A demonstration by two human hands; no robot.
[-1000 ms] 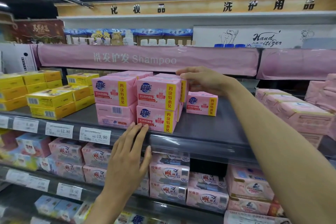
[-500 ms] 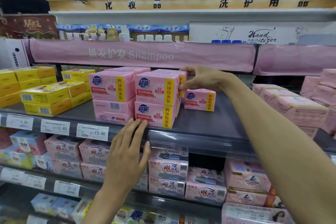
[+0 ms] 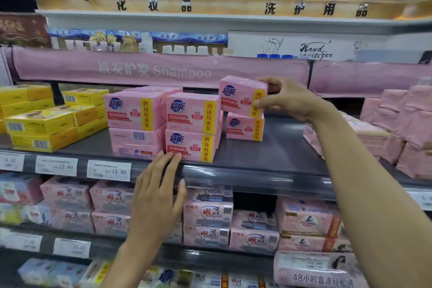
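My right hand (image 3: 287, 98) grips a pink soap pack (image 3: 240, 93) by its right end and holds it in the air, slightly tilted, above another pink pack (image 3: 244, 127) that sits alone further back on the dark shelf (image 3: 268, 159). To the left stand two stacks of the same pink packs (image 3: 163, 121), two high. My left hand (image 3: 155, 196) lies flat with straight fingers on the shelf's front edge, fingertips touching the bottom front pack (image 3: 189, 147).
Yellow soap boxes (image 3: 46, 119) are stacked at the left of the shelf, pale pink packs (image 3: 397, 128) at the right. Price tags (image 3: 108, 169) line the shelf edge. Lower shelves hold more pink packs (image 3: 208, 220). A pink banner (image 3: 152, 69) hangs above.
My right hand has lifted a pink pack from the back stack and brought it up and to the right. The left hand has stayed on the shelf edge.
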